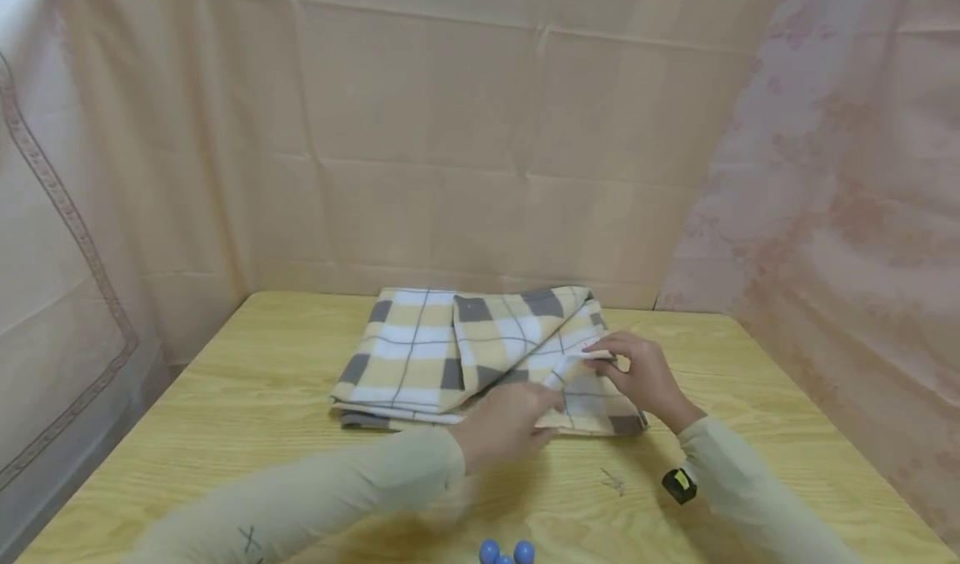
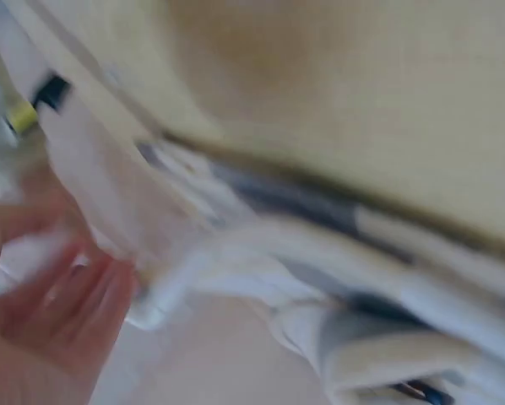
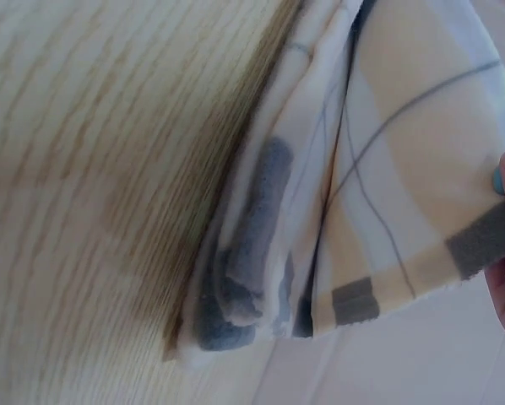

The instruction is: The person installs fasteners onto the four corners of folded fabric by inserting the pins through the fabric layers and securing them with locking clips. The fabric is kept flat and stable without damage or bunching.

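Observation:
A folded plaid fleece blanket (image 1: 412,339), cream, white and grey, lies on the table with its upper layers folded over diagonally. My right hand (image 1: 645,376) pinches a lifted corner of it between thumb and fingers at the right side. In the right wrist view, that raised layer (image 3: 404,169) stretches up to the fingers, and a small teal spot shows beside the thumb. My left hand (image 1: 506,426) is blurred over the blanket's front edge. The left wrist view shows its fingers (image 2: 92,308) fairly straight, close to the lifted layer, with the thumb apart.
A small thin shiny item (image 1: 613,481) lies on the wooden table (image 1: 247,414) in front of the blanket. Blue balls (image 1: 506,552) show at the bottom edge. A beige curtain (image 1: 450,131) hangs behind, with a patterned pink one (image 1: 855,214) at the right.

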{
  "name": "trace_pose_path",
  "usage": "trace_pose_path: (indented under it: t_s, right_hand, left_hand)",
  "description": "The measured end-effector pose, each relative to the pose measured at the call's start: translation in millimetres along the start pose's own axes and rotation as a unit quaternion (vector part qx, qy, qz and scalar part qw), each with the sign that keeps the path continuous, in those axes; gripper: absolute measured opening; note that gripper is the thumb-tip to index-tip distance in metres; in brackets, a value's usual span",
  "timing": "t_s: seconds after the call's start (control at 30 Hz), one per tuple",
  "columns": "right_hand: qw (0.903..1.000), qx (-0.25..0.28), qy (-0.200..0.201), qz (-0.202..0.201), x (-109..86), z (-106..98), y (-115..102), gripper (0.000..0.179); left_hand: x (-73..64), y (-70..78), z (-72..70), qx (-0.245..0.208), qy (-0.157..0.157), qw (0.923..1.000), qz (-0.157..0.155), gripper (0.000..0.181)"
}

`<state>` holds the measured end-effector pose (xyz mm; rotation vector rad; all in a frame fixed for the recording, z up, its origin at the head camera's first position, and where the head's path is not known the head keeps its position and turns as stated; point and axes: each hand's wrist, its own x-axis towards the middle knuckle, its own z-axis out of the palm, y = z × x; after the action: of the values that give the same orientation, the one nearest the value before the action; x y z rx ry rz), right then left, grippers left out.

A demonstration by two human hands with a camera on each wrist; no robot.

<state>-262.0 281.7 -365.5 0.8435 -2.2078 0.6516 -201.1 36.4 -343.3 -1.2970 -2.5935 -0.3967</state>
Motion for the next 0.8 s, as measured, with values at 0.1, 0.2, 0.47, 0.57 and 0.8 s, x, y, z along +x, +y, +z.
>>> trace_pose_path:
  t_s: [0.1,0.2,0.47,0.57,0.8]
  right_hand:
    - [0.9999,-0.010,0.007,-0.006,-1.6,-1.5,-0.1,0.027]
    - [0.9998,-0.013,0.009,-0.012,-1.8,-2.8,0.0,0.027]
    - [0.9997,-0.012,0.009,-0.021,-4.3,-4.4,-1.4,0.027]
    - [0.9997,-0.011,0.008,-0.019,-6.0,-4.5,-1.7,0.027]
    - [0.9999,-0.009,0.002,-0.010,-8.0,-3.6,-0.4,0.029]
  left_hand:
    - [-19.4,12.3,1.4,0.022,-0.081,0.9948,0.057,0.023]
    - [-35.5,21.0,4.5,0.029,-0.129,0.9880,0.080,0.025]
    - [-55.6,28.0,15.7,0.035,-0.152,0.9825,0.101,0.014]
    - [-57.4,27.7,17.9,0.031,-0.153,0.9823,0.105,0.010]
    - [-56.2,20.4,21.2,-0.014,-0.162,0.9814,0.102,0.007]
